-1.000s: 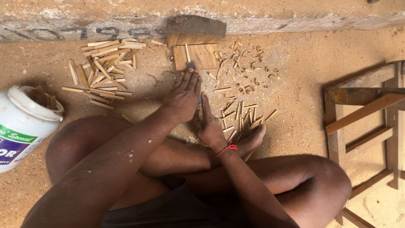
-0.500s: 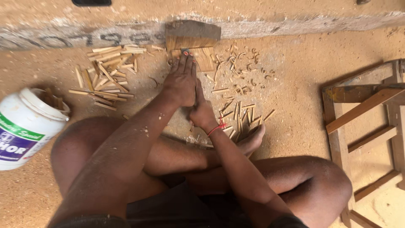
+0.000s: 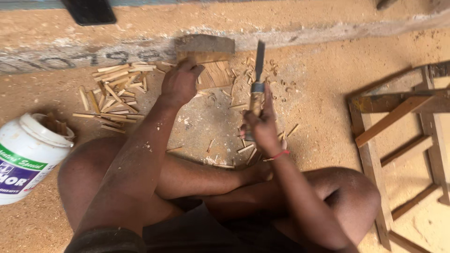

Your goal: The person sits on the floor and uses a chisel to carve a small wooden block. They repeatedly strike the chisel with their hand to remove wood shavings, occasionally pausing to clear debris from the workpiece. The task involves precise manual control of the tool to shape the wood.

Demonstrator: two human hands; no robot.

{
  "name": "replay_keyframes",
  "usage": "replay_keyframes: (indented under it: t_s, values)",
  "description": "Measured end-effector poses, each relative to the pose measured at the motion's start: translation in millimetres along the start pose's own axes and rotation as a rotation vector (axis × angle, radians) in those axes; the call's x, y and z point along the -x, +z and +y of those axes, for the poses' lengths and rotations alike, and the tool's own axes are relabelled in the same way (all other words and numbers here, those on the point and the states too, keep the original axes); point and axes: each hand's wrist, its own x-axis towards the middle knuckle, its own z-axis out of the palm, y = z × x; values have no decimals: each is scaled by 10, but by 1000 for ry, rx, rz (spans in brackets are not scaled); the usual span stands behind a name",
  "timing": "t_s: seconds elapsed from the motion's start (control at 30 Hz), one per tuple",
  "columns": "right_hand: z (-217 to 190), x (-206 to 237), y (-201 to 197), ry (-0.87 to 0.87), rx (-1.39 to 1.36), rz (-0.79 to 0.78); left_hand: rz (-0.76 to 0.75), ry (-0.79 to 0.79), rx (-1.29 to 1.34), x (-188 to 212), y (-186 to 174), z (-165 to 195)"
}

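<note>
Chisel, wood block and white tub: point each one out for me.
chisel (image 3: 257, 89), head view, on its wooden handle above the right hand.
wood block (image 3: 216, 73), head view, on its grained top face.
white tub (image 3: 23, 154), head view, on its side wall.

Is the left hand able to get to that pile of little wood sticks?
Probably yes. The left hand rests on the wood block, and the stick pile lies just beside it on bare ground, nothing between.
</note>
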Motion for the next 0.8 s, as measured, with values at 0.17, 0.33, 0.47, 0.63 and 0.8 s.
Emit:
replay_keyframes:
  t_s: [0.17,0.33,0.47,0.63,0.8]
  values:
    - [-430,470,-529,27,-3,-57,-83,-19,-136,-25,152,158]
    - [-409,589,-834,-155,59,25,-454,-278,442,135,279,708]
    - [-223,520,-883,-110,-52,166,-446,-288,549,220,368,902]
    - [-187,554,-863,-141,-35,100,-419,-311,384,75,41,531]
    - [-130,600,-627,3,-62,13,-279,-215,260,114,-755,-299]
